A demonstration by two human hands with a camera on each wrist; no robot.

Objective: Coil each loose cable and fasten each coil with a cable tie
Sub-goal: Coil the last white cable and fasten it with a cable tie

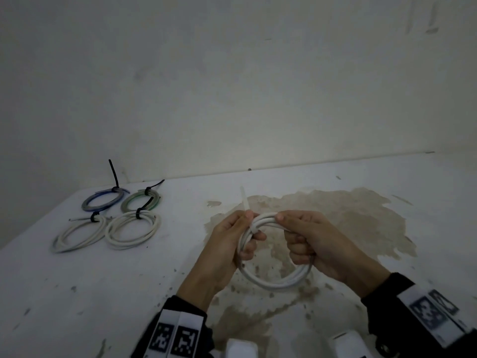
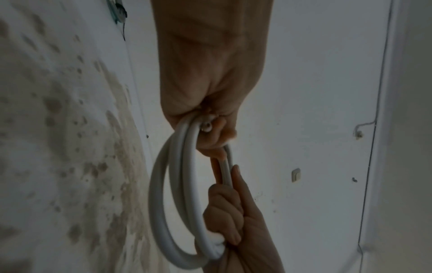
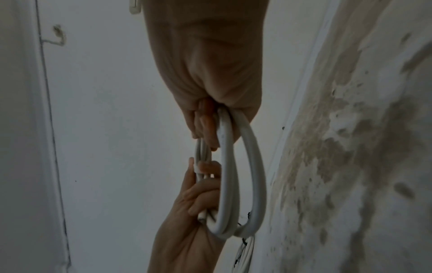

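Note:
I hold a coiled white cable (image 1: 278,280) above the stained table (image 1: 387,228) with both hands. My left hand (image 1: 245,236) grips the coil's left side and pinches a white cable tie (image 1: 244,201) wrapped round the strands; the tie's tail sticks up past my thumb. My right hand (image 1: 296,236) grips the coil's upper right side with curled fingers. In the left wrist view the coil (image 2: 163,203) hangs from my left hand (image 2: 210,133), with a cut cable end showing. In the right wrist view the coil (image 3: 245,175) hangs from my right hand (image 3: 210,122).
At the back left of the table lie several tied coils: a blue one (image 1: 103,201), a greenish one (image 1: 140,201) and two white ones (image 1: 80,233) (image 1: 133,229), each fastened with a black tie. A wall rises right behind the table.

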